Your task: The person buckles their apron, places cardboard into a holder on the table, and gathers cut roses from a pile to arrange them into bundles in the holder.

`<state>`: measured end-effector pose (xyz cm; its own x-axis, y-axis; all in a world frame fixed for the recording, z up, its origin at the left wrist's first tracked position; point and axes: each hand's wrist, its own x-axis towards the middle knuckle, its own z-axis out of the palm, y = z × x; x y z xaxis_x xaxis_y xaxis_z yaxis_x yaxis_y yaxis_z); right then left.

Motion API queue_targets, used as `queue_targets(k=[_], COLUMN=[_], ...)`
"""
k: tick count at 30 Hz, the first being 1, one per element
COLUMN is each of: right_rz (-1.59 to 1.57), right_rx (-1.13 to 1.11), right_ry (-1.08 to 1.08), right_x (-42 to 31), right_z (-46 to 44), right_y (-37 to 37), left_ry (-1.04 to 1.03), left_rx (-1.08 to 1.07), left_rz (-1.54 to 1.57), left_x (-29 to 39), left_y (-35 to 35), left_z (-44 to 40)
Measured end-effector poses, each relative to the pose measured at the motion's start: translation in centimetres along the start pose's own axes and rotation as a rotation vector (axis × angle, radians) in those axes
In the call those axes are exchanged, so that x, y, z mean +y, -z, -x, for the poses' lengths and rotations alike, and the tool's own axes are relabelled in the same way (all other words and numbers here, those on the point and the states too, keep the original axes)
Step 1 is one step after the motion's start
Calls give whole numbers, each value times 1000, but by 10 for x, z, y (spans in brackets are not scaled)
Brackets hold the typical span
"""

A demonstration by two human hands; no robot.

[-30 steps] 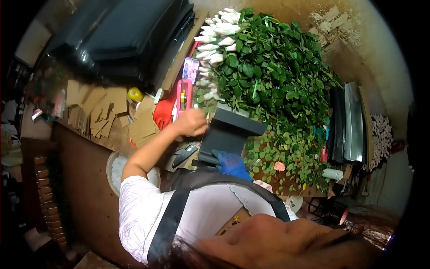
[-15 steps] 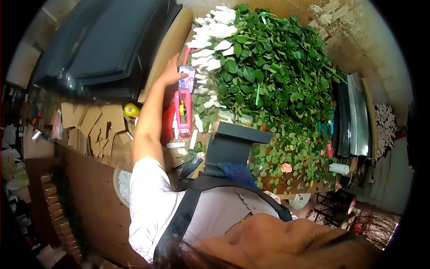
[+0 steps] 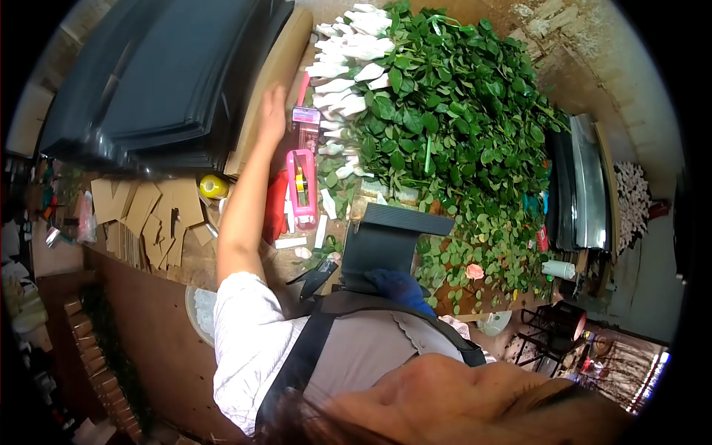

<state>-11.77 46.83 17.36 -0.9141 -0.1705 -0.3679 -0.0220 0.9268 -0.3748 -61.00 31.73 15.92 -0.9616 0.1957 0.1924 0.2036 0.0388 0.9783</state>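
Note:
My bare left hand (image 3: 273, 115) is open, fingers stretched out, over the edge of the brown cardboard (image 3: 248, 122). Just right of it stands a phone (image 3: 305, 130), apart from the fingers. A pink tape dispenser (image 3: 302, 189) with a yellow-cored roll sits below the phone, and a red cloth or glove (image 3: 277, 208) lies beside it. My right hand (image 3: 400, 288), in a blue glove, is close to my body at the lower end of a dark ridged stand (image 3: 382, 241); its fingers are mostly unclear. A black stapler-like tool (image 3: 317, 278) lies left of the stand.
Leafy rose stems (image 3: 460, 111) with white-wrapped heads (image 3: 356, 48) pile at the back. Dark sheets (image 3: 163, 81) are stacked left, near cardboard pieces (image 3: 152, 211) and a yellow tape roll (image 3: 213, 186). Loose leaves and a pink rose (image 3: 474, 271) lie right.
My left hand has come off the phone and moved left and slightly up to the cardboard edge. The phone's screen looks tilted differently. The blue-gloved hand has shifted slightly.

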Motion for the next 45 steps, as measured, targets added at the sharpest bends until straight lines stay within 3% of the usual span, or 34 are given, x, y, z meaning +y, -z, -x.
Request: queue_targets(k=[1, 4, 7, 10, 11, 13, 14, 17, 21, 23, 25, 26, 28, 29, 31, 33, 35, 38, 39, 41, 43, 45], right_rz=[-14, -16, 10, -1, -8, -9, -8, -17, -18, -1, 6, 11, -8, -15, -25, -41, -51, -72, -78, -70, -28, 104], right_rx=[-6, -5, -7, 12, 23, 89, 123, 170, 154, 176, 182, 185, 193, 198, 169, 179, 224, 233, 241, -92, 4, 542], right_ry=[-11, -35, -34, -29, -27, -3, 11, 26, 15, 19, 19, 18, 28, 31, 7, 14, 64, 61, 57, -95, -101, 70], right_x=[-1, -9, -20, -22, -22, -23, -23, -24, -22, -23, -27, -28, -25, -23, -25, -29, -31, -31, -31, -43, -54, -58], right_z=[0, -2, -1, 1, 2, 4, 4, 7, 4, 7, 8, 8, 8, 7, 6, 8, 10, 12, 11, 1, 6, 25], right_y=[1, 13, 35, 36, 36, 36, 36, 37, 39, 33, 38, 39, 36, 36, 39, 42, 48, 47, 46, 77, 74, 46], left_ry=[-58, -572, -565, -461, -323, -260, -326, 69, -13, 28, 118, 275, 272, 107, -163, -26, -118, -451, -554, -686, -750, -798], left_rx=[74, 228, 384, 277, 276, 197, 275, 241, 479, 494, 411, 364, 325, 482, 570, 356, 1, -669, -801, -1048, -1169, -1247], left_rz=[86, -719, -967, -902, -831, -980, -999, -795, -495, -494, -527, -380, -387, -479, -412, 192, 470, 691, 742, 823, 869, 880], left_x=[11, 86, 87, 67, 64, 49, 45, 36, 59, 58, 14, -40, -40, -26, 64, 157, 250, 350, 367, 397, 413, 419], left_y=[7, 34, 57, 65, 59, 57, 53, 45, 43, 50, 66, 81, 82, 74, 54, 37, 28, 18, 14, 1, -10, -18], left_z=[16, 90, 148, 174, 178, 171, 167, 156, 152, 152, 150, 148, 168, 186, 218, 236, 251, 261, 262, 262, 265, 274])
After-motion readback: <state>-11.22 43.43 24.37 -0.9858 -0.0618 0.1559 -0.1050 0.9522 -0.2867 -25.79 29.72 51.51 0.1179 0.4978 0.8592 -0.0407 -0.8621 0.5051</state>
